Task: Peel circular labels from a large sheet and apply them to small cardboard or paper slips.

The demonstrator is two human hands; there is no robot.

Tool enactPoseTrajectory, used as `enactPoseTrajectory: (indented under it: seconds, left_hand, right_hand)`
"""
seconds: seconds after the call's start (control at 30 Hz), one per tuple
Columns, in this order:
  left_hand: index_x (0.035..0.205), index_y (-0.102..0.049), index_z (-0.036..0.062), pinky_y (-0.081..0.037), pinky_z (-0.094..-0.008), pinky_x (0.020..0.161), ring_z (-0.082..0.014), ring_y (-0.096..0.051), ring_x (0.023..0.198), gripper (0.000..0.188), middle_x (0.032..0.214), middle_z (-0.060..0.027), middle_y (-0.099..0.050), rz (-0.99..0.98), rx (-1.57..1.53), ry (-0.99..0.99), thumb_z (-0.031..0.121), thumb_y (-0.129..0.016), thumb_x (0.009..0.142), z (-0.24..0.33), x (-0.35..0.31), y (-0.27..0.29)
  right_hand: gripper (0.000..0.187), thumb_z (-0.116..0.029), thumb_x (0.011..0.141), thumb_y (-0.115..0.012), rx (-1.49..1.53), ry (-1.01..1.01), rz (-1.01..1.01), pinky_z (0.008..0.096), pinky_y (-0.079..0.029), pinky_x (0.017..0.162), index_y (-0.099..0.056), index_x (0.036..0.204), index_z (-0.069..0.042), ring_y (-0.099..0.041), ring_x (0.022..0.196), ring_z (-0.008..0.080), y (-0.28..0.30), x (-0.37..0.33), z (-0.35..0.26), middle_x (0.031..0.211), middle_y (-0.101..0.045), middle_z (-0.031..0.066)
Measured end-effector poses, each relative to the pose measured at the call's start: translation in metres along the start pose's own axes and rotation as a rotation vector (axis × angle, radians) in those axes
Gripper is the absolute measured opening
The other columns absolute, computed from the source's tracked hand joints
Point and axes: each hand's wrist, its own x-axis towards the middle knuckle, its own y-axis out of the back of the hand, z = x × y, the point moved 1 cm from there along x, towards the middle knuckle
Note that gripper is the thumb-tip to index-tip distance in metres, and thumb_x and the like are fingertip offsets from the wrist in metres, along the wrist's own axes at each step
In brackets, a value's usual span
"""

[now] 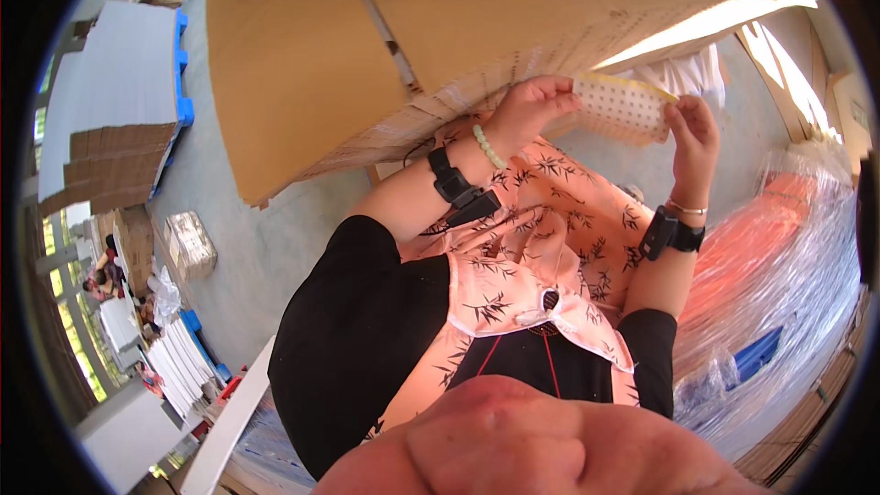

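Note:
My left hand point(532, 112) pinches the left edge of a sheet of small labels point(623, 106) between thumb and fingers. The sheet is pale with a yellowish border and rows of small dark marks, and it bows slightly. At its other end, my right hand point(693, 131) grips the edge with thumb and forefinger. Both hands hold it up in front of my pink apron point(587, 211), beside the near edge of a large stack of brown cardboard sheets point(495, 27). Black bands with small devices sit on both forearms.
Film-wrapped orange and clear bundles point(761, 266) stand at the right. To the left are a stack of grey-white boards point(110, 82) on a blue pallet point(185, 110) and a wrapped package point(191, 244) on the grey floor point(261, 266). White panels point(179, 362) lean at lower left.

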Motion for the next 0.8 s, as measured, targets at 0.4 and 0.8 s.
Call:
enactPoseTrajectory:
  seconds: [0.4,0.8]
  left_hand:
    - [0.106,-0.069,-0.0009,-0.053,-0.0242,0.073,-0.0083,-0.065,0.081,0.018,0.09,-0.0041,-0.072,0.016,0.508,-0.198,0.01,-0.068,0.092,-0.006,-0.005,-0.012]
    - [0.107,-0.068,-0.001,-0.053,-0.0237,0.074,-0.0089,-0.066,0.083,0.016,0.092,-0.0048,-0.072,-0.027,0.529,-0.266,0.005,-0.067,0.092,-0.004,-0.01,-0.005]
  right_hand:
    - [0.032,-0.019,0.082,-0.073,-0.716,0.588,-0.141,0.0374,-0.051,0.074,-0.066,0.111,-0.006,-0.063,0.083,0.0317,-0.054,-0.008,-0.025,0.093,-0.066,0.0111]
    - [0.026,-0.03,0.09,-0.066,-0.675,0.366,-0.338,0.0415,-0.048,0.059,-0.069,0.103,-0.007,-0.06,0.065,0.0332,-0.065,-0.017,-0.009,0.074,-0.063,0.0137]
